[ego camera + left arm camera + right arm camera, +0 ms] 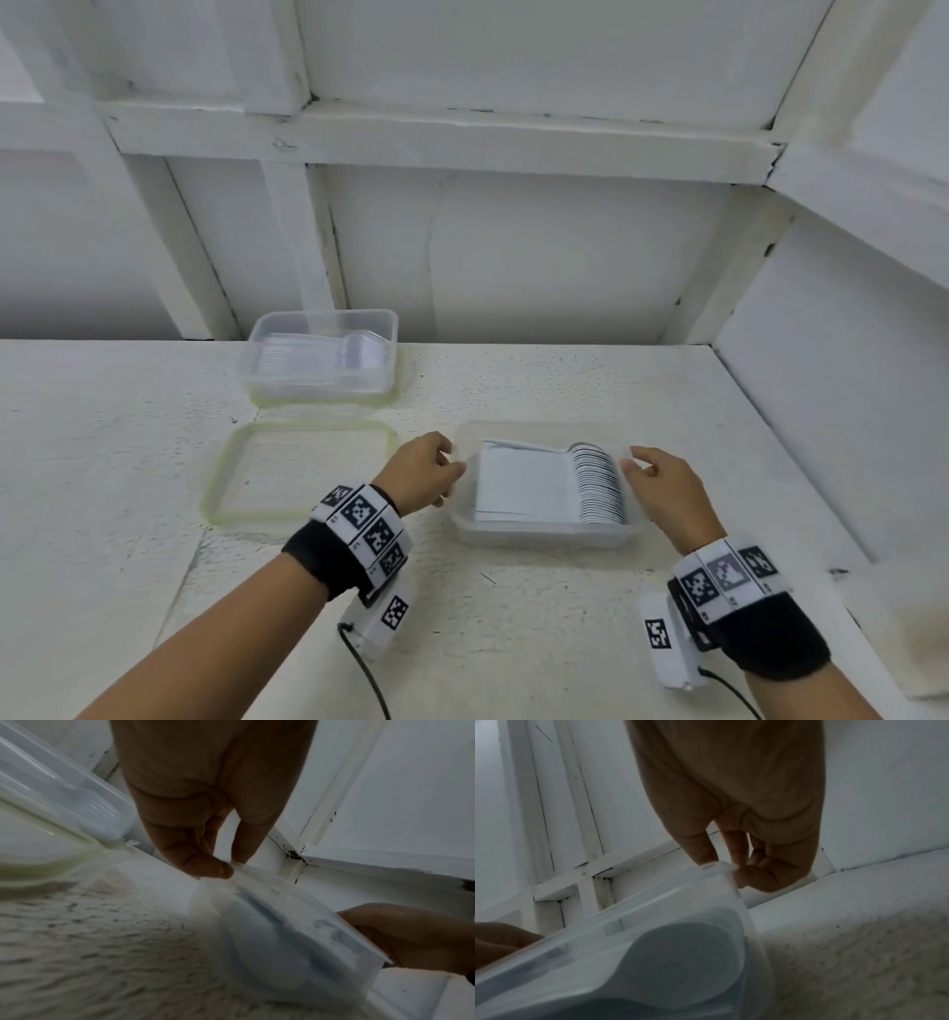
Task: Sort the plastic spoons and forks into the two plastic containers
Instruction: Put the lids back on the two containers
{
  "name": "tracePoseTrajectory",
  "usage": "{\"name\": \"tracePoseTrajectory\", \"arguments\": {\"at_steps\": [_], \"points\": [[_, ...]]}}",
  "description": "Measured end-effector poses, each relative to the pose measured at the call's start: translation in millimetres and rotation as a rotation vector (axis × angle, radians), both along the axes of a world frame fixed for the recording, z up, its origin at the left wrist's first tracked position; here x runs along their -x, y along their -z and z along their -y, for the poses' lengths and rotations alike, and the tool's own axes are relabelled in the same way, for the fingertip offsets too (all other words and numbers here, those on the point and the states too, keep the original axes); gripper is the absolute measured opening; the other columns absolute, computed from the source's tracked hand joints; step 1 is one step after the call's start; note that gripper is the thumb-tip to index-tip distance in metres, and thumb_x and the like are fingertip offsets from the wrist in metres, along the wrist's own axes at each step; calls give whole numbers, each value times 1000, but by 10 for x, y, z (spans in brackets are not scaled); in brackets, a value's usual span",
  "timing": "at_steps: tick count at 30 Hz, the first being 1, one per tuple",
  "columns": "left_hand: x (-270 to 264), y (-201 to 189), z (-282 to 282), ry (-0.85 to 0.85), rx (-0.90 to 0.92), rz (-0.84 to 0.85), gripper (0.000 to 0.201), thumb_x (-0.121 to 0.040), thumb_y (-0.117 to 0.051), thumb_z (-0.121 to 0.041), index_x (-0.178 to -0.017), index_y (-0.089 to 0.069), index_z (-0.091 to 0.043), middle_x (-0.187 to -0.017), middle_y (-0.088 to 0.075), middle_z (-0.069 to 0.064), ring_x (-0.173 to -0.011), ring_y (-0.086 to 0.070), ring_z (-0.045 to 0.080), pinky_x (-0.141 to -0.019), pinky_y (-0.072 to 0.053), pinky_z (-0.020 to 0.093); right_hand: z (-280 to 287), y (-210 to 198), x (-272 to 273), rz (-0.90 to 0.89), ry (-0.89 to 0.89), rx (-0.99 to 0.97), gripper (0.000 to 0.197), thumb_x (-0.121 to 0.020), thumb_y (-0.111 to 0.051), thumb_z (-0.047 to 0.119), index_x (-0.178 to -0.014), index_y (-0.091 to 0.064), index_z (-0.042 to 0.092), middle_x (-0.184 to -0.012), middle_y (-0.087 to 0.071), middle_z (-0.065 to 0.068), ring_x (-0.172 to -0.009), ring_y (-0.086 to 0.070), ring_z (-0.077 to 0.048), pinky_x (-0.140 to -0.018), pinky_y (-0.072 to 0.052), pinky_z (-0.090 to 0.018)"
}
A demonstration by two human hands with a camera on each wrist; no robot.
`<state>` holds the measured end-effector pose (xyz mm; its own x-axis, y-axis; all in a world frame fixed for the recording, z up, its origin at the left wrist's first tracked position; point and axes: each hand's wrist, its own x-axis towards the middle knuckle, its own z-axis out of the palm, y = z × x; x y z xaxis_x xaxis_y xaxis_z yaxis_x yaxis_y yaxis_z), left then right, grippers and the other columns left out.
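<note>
Two clear containers sit on the white surface (513, 616): the far container (321, 354) holds forks, the near container (544, 532) a nested row of spoons (598, 483). One lid (300, 470) lies left. The left hand (423, 475) and right hand (662, 485) each pinch the near container's rim.

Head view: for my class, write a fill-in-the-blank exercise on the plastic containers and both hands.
1. The near clear plastic container holds a stacked row of white plastic ____.
2. The left hand and right hand hold this container's ____ ends.
3. The loose green-rimmed clear lid lies to the container's ____.

Missing: spoons; opposite; left
</note>
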<state>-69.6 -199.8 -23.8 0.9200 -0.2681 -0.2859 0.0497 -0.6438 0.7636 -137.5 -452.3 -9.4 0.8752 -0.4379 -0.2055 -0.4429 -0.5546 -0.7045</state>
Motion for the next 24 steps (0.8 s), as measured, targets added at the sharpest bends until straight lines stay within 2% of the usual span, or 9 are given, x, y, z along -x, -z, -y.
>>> {"name": "tracePoseTrajectory", "arguments": {"at_steps": [3,7,10,13,16,18,20,22,24], "points": [[-18,14,-67,71,-93,48,37,-94,-52,-29,-124,-49,-7,-81,-60,-2,-68,-56,9,-58,-43,18,-8,45,-12,-37,-9,-1,41,-95,-50,25,-133,-50,8,-127,-56,-16,-116,-51,-26,-99,-43,-36],[-2,-23,-331,209,-335,153,41,-96,-45,-40,-129,-48,-16,-103,-57,1,-89,-52,13,-78,-40,22,-58,25,-32,-65,-64,109,43,-96,-47,26,-137,-45,10,-133,-49,-18,-122,-47,-29,-100,-37,-33],[56,34,-674,321,-605,153,50,-90,-53,-44,-132,-40,-20,-123,-46,4,-112,-45,19,-94,-40,29,-185,-46,-45,-7,-155,281,47,-95,-48,27,-140,-41,14,-137,-38,-18,-126,-37,-33,-103,-33,-38],[150,138,-933,402,-753,100,51,-91,-53,-40,-135,-34,-20,-132,-38,5,-119,-38,22,-99,-37,30,-431,-142,-63,111,-271,434,43,-95,-49,28,-137,-45,17,-136,-37,-13,-126,-30,-30,-100,-34,-40],[211,154,-1047,439,-762,205,38,-96,-46,-29,-132,-39,-18,-131,-41,3,-117,-41,19,-95,-37,26,-724,-245,-96,170,-404,514,42,-94,-48,33,-135,-47,21,-140,-34,-11,-130,-25,-28,-101,-34,-41],[244,105,-1091,481,-762,259,36,-98,-42,-26,-132,-41,-18,-130,-42,2,-116,-43,19,-92,-38,25,-904,-294,-126,134,-534,521,45,-94,-46,36,-138,-41,25,-145,-27,-7,-135,-18,-25,-105,-29,-39],[279,-23,-1101,455,-728,360,34,-97,-44,-23,-130,-46,-17,-124,-47,2,-111,-49,21,-86,-41,26,-1051,-320,-167,104,-666,499,54,-93,-49,39,-143,-32,26,-151,-18,-2,-139,-10,-24,-109,-24,-40],[304,-217,-1088,438,-634,609,28,-86,-62,-13,-114,-61,-13,-104,-59,4,-89,-61,24,-69,-48,29,-1170,-337,-215,75,-781,459,68,-91,-54,39,-148,-17,30,-155,-8,-1,-143,-2,-24,-113,-18,-43],[299,-374,-1082,441,-593,845,33,-66,-79,-2,-94,-69,-14,-81,-63,1,-62,-61,18,-51,-47,26,-1274,-353,-268,62,-864,392,78,-90,-58,36,-149,-7,33,-157,-4,0,-145,-1,-23,-116,-16,-43]]}}
